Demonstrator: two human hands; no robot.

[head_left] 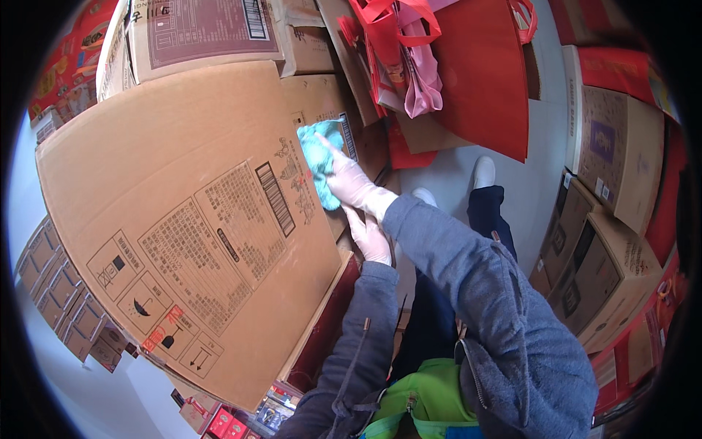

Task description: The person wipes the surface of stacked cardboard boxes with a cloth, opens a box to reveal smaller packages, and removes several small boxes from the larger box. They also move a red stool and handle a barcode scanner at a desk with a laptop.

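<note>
My right hand (349, 178), in what looks like a thin pale glove, is closed on a turquoise cloth (319, 162). It presses the cloth at the far right edge of a large brown cardboard box (175, 146), with one finger stretched along it. The box's broad printed face is turned up toward me. My left hand (370, 235), gloved the same way, lies just below the right wrist, beside the box's right edge. Its visible fingers are stretched out and hold nothing I can see; the right wrist partly covers them.
More cartons (208, 33) stand behind the box. Red and pink gift bags (468, 73) rise at the far right of my hands. Stacked cartons (592, 271) line the right side, and a dark red box (322, 329) lies under the large one. My shoes (484, 172) are on the grey floor.
</note>
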